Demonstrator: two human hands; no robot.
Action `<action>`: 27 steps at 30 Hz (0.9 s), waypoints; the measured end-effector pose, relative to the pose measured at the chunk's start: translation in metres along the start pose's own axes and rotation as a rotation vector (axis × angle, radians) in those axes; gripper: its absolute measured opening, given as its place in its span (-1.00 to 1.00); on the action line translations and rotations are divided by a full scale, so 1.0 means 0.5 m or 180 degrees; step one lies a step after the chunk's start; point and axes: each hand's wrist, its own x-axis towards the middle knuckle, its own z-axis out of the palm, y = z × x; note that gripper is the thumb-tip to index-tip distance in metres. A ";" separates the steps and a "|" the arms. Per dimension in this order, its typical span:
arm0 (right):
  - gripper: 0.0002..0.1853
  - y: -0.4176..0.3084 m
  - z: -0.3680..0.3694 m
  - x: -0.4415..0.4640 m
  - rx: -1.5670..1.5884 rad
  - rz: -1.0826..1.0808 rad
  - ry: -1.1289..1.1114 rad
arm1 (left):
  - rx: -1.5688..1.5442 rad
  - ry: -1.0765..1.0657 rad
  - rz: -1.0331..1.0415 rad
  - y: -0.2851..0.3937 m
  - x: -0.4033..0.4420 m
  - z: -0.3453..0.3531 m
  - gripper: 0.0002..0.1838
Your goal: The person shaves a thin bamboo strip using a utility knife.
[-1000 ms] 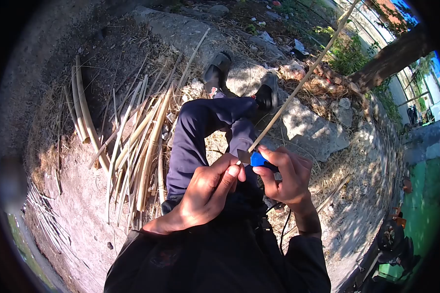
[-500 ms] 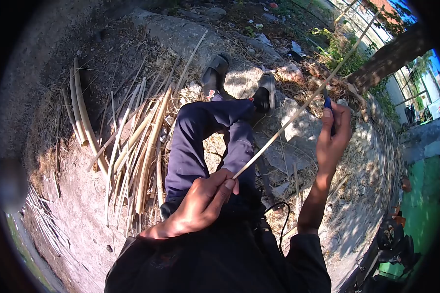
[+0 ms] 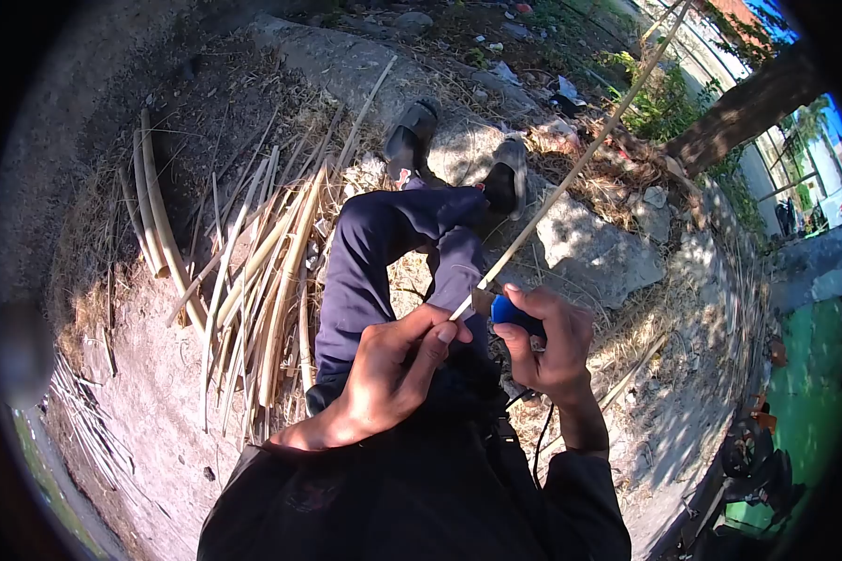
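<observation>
My left hand is closed on the near end of a long, thin, pale wooden strip, which slants up and away to the upper right. Close by on the right, my right hand grips the blue handle of a knife. Its short, brownish blade lies at the strip, just beyond my left fingers. Whether the edge bites into the wood I cannot tell.
A pile of split strips lies on the ground to the left, with thicker curved pieces beside it. My bent legs are below the strip. A rock and a tree trunk stand to the right.
My right hand has come down and left along the strip with the knife, from well up its length to near my left hand. The strip's far end has swung slightly left.
</observation>
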 end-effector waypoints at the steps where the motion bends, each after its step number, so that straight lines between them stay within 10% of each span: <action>1: -0.69 0.001 0.001 0.000 0.0001 -0.0005 -0.0001 | -0.0073 0.0008 -0.0038 -0.003 -0.001 0.000 -0.83; 27: -0.62 0.019 0.004 0.013 -0.0673 -0.0280 0.0329 | 0.0877 0.0527 0.0421 -0.005 0.012 0.017 -0.83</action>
